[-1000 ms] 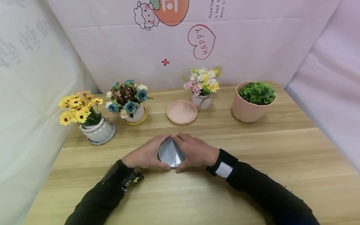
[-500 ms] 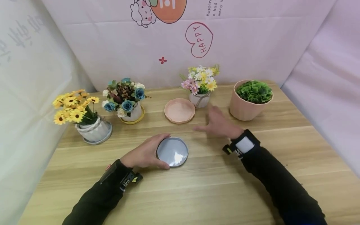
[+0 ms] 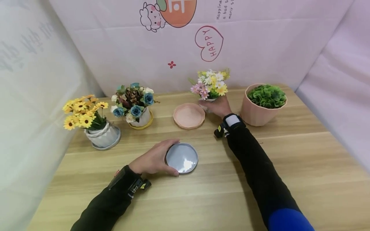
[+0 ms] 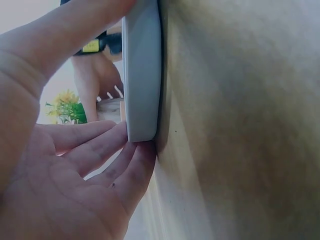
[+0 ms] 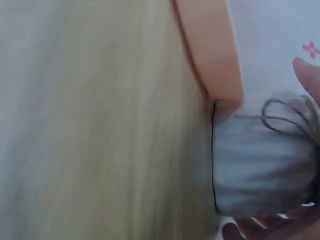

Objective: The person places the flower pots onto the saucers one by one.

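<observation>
The gray saucer [image 3: 185,158] lies flat just right of the left hand [image 3: 156,158], whose thumb and fingers hold its near and far edges, leaving the right rim free. Ahead and to the right, the right hand [image 3: 219,107] has its fingers curled around the white pot [image 5: 265,170], flowers [image 3: 211,84] rising above that grip. The pink saucer [image 3: 189,115] sits just left of the right hand; the pink pot [image 3: 257,112] stands near on its right. Wooden tabletop [image 3: 219,192] stretches between the hands, its back edge close beyond the right one.
</observation>
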